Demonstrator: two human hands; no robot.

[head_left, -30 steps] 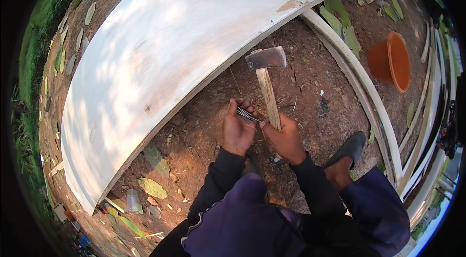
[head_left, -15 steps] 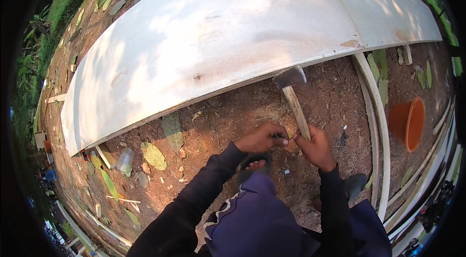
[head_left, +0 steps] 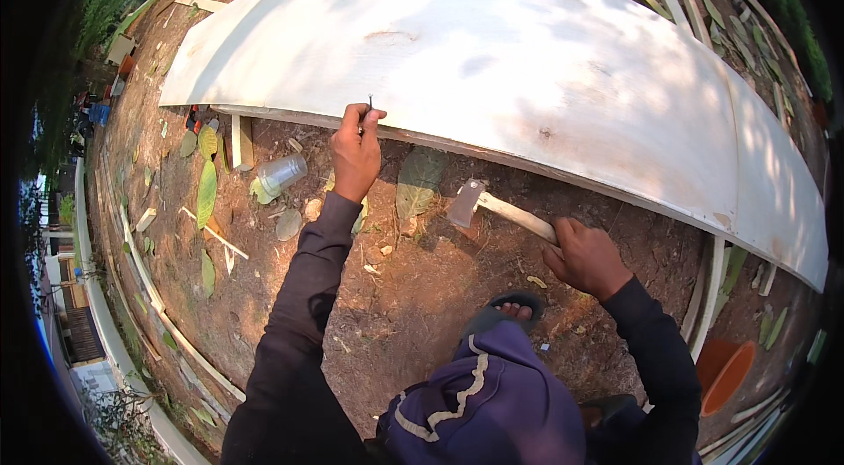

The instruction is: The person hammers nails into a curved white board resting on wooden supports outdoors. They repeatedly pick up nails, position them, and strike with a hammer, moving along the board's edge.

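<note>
Left grip (head_left: 356, 153): pinching a nail (head_left: 370, 102).
Right grip (head_left: 587, 258): holding the hatchet (head_left: 519, 217) by its handle.
Nail: pointing up at the white board (head_left: 457, 52), by its near edge; contact unclear.
Hatchet: best keeping clear of the left grip, the nail staying steady.

From the person (head_left: 492, 412), the panel (head_left: 457, 69) spans ten to two o'clock. The left grip (head_left: 356, 151), at eleven, holds a nail (head_left: 370, 101) by the panel's near edge; from the right grip (head_left: 587, 259), at one, the hatchet (head_left: 514, 214) points toward ten. On the ground (head_left: 387, 351), a cup (head_left: 283, 173) lies at ten, a bucket (head_left: 710, 359) at three.
</note>
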